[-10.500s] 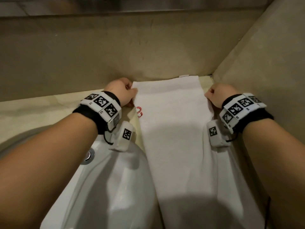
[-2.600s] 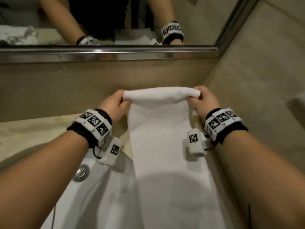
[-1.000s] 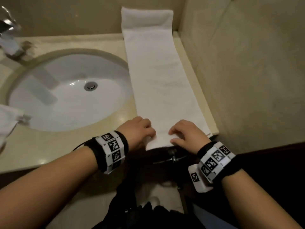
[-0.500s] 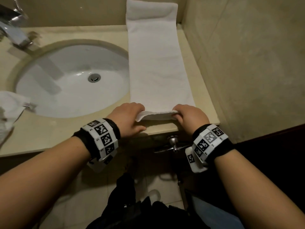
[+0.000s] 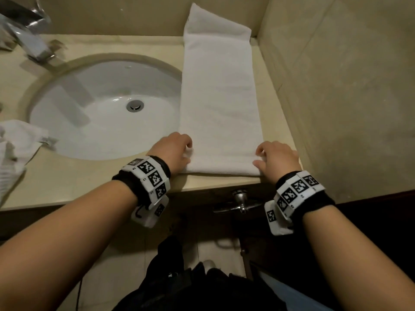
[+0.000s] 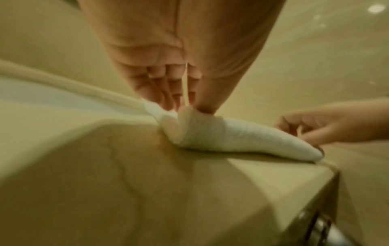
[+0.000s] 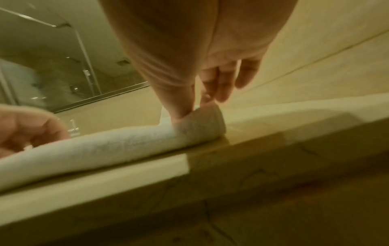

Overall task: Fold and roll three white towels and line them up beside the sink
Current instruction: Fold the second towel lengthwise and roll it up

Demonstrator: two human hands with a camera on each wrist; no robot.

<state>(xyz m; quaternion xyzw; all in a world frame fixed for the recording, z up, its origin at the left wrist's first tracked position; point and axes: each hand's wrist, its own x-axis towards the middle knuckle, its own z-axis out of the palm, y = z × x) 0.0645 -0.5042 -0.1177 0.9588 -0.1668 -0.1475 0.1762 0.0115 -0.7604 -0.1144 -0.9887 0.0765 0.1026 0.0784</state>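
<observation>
A long white towel (image 5: pixel 220 90), folded into a narrow strip, lies on the counter (image 5: pixel 78 176) to the right of the sink (image 5: pixel 101 122), from the back wall to the front edge. Its near end is turned over into a thin roll (image 5: pixel 222 164). My left hand (image 5: pixel 187 149) pinches the roll's left end (image 6: pixel 179 123) between thumb and fingers. My right hand (image 5: pixel 260 156) pinches the right end (image 7: pixel 202 121) in the same way. Both hands rest low on the counter near its front edge.
A faucet (image 5: pixel 29 41) stands at the back left of the sink. Another crumpled white towel (image 5: pixel 13 149) lies at the counter's left edge. A tiled wall (image 5: pixel 336 86) runs close along the towel's right side. A metal valve (image 5: pixel 240 203) sits under the counter edge.
The towel's near end, lifted off the front edge half a second ago, now lies turned over on the strip as a first thin roll. Both hands have moved slightly away from the edge.
</observation>
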